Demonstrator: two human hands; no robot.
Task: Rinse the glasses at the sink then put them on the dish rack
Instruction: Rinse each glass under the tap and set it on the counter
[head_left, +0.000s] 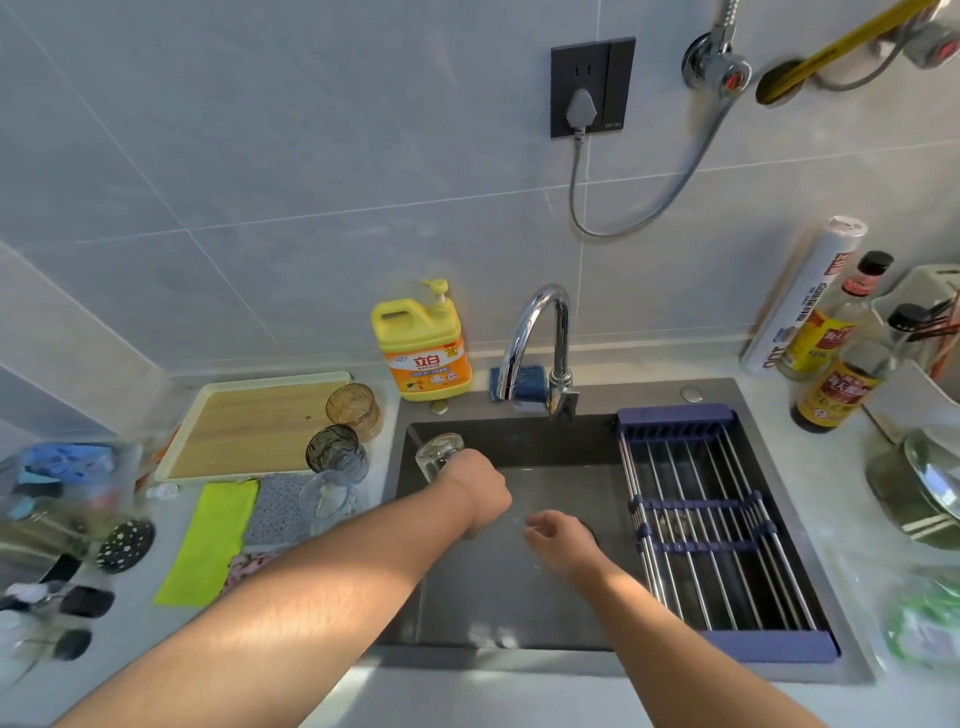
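Observation:
My left hand (480, 488) grips a clear glass (439, 454) over the left part of the dark sink (519, 597); the glass lies tilted with its base toward the upper left. My right hand (558, 535) hovers over the sink's middle with loosely curled fingers and holds nothing. On the counter to the left stand an amber glass (354, 410), a dark grey glass (336, 453) and a clear glass (327, 499). The roll-up dish rack (711, 525), blue-framed with steel rods, spans the sink's right half and carries nothing.
A chrome tap (540, 343) arches over the sink's back edge, no water visible. A yellow detergent bottle (422, 345), a blue sponge (522, 382), a wooden tray (254, 426) and cloths (213, 540) sit at the left. Sauce bottles (836, 384) and a pot lid (930, 483) crowd the right.

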